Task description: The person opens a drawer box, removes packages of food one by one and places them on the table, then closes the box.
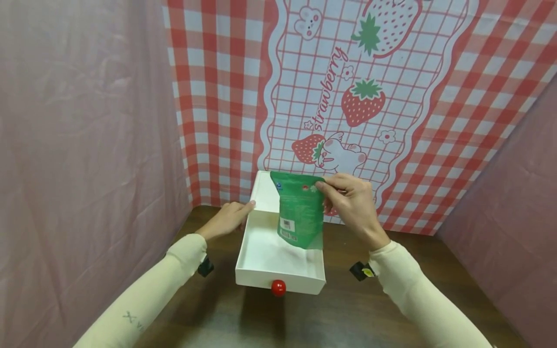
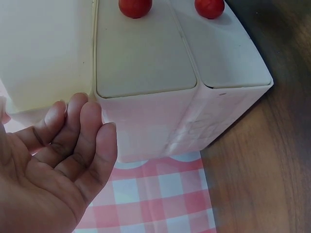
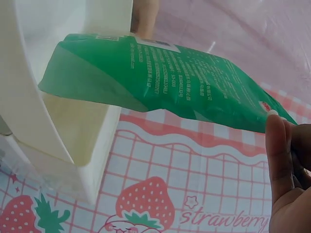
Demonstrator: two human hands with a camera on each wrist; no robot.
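My right hand (image 1: 353, 200) pinches a green printed pouch (image 1: 300, 210) by its upper right corner. The pouch hangs over an open white drawer (image 1: 265, 251) with a red knob (image 1: 278, 288) on its front. In the right wrist view, the lower end of the pouch (image 3: 160, 77) is inside the drawer's walls or just above them; which one I cannot tell. My left hand (image 1: 227, 218) rests at the left side of the white drawer cabinet (image 1: 265, 191), its fingers (image 2: 92, 131) loosely bent against the side by the pulled-out drawer.
Below the open drawer, two closed drawers with red knobs (image 2: 135, 6) show in the left wrist view. The cabinet stands on a brown wooden table (image 1: 348, 299). A strawberry-print checked cloth (image 1: 226, 96) hangs behind, and pink curtains (image 1: 87, 145) flank both sides.
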